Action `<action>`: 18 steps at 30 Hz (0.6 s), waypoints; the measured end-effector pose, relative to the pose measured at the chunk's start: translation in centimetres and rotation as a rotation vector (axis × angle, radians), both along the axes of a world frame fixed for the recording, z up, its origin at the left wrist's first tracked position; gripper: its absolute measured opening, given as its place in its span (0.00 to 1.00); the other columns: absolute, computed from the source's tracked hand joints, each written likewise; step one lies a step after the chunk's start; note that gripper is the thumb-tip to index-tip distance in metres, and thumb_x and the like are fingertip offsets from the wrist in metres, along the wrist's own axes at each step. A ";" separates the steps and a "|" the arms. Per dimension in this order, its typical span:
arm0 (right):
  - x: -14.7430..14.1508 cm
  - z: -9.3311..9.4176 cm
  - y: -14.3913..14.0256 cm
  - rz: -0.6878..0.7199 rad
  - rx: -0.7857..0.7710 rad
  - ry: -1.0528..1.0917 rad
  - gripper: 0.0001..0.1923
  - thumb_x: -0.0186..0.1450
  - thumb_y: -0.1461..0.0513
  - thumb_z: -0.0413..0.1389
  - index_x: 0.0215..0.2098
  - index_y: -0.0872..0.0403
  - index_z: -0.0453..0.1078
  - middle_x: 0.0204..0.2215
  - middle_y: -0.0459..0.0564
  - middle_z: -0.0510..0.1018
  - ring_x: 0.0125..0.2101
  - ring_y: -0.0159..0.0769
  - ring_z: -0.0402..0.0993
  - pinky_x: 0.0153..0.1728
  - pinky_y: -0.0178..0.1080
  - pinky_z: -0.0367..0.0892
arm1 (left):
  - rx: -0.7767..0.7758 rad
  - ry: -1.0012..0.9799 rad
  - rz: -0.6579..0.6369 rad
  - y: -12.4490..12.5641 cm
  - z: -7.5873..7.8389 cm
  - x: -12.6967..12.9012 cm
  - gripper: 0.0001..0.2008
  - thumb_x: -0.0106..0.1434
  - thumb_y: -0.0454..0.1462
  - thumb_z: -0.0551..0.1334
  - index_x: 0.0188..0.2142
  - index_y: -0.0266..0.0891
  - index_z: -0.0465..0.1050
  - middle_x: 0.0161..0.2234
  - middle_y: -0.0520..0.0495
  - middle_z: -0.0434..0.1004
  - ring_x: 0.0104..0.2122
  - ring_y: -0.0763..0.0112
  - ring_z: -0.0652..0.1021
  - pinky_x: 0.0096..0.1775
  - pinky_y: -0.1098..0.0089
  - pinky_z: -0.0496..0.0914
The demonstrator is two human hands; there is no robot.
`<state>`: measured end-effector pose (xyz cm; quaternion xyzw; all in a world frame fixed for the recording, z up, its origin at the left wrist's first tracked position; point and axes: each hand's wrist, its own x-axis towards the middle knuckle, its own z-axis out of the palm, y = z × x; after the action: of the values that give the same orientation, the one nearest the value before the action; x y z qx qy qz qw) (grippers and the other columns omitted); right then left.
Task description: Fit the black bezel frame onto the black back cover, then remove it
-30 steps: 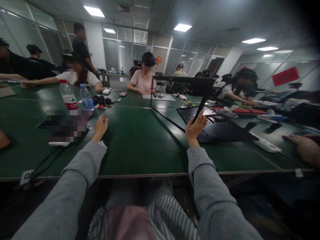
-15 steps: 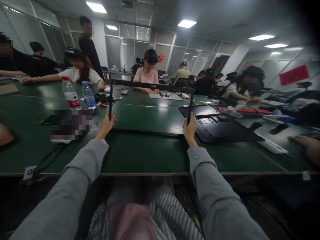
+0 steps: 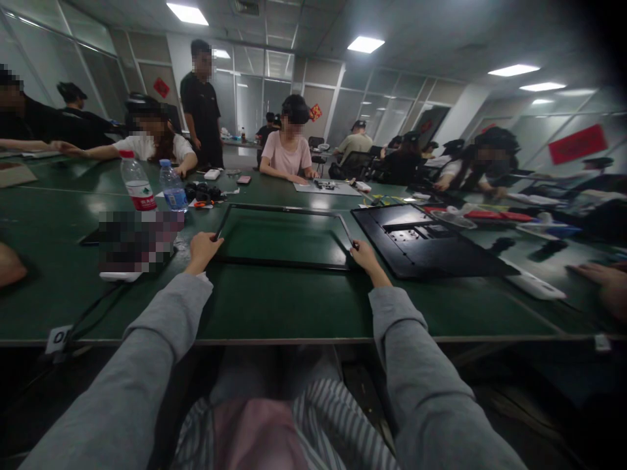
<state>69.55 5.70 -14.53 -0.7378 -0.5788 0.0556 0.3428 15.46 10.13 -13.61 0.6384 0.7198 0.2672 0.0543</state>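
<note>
Black frame (image 3: pixel 281 263) is lying flat on the green table (image 3: pixel 274 307) — each hand is gripping one near corner. Left hand (image 3: pixel 203 248) is closing around the left side rail; right hand (image 3: pixel 363 254) is pinching the right rail. Just right of the frame, a black panel (image 3: pixel 431 243) is lying flat. Two bottles (image 3: pixel 153 186) are standing beyond the left hand.

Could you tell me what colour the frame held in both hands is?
Black; the frame shows best in the head view, lying on the green table.
</note>
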 end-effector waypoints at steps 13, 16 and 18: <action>-0.6 0.6 -0.4 -0.096 -0.168 -0.103 0.21 0.63 0.65 0.56 0.53 0.58 0.80 0.52 0.63 0.83 0.55 0.50 0.77 0.58 0.47 0.68 | -0.016 0.037 -0.010 0.8 -1.1 -0.1 0.19 0.65 0.47 0.66 0.49 0.40 0.86 0.46 0.34 0.86 0.48 0.44 0.83 0.50 0.54 0.76; -0.6 0.6 -0.3 -0.086 -0.161 -0.040 0.23 0.66 0.64 0.56 0.57 0.60 0.77 0.57 0.66 0.79 0.58 0.51 0.74 0.60 0.49 0.64 | -0.008 -0.010 -0.021 0.7 -0.9 0.0 0.19 0.66 0.47 0.65 0.49 0.39 0.86 0.47 0.32 0.85 0.50 0.43 0.82 0.53 0.50 0.75; -0.4 0.9 -0.5 -0.082 -0.135 0.000 0.24 0.69 0.63 0.55 0.62 0.61 0.74 0.60 0.67 0.77 0.60 0.49 0.72 0.62 0.47 0.63 | 0.015 -0.048 -0.039 0.2 -0.3 0.3 0.22 0.66 0.49 0.65 0.51 0.39 0.84 0.51 0.30 0.83 0.54 0.42 0.80 0.57 0.49 0.72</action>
<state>69.10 5.20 -13.65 -0.7823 -0.5431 0.0801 0.2943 15.78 10.37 -13.95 0.6461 0.7036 0.2868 0.0721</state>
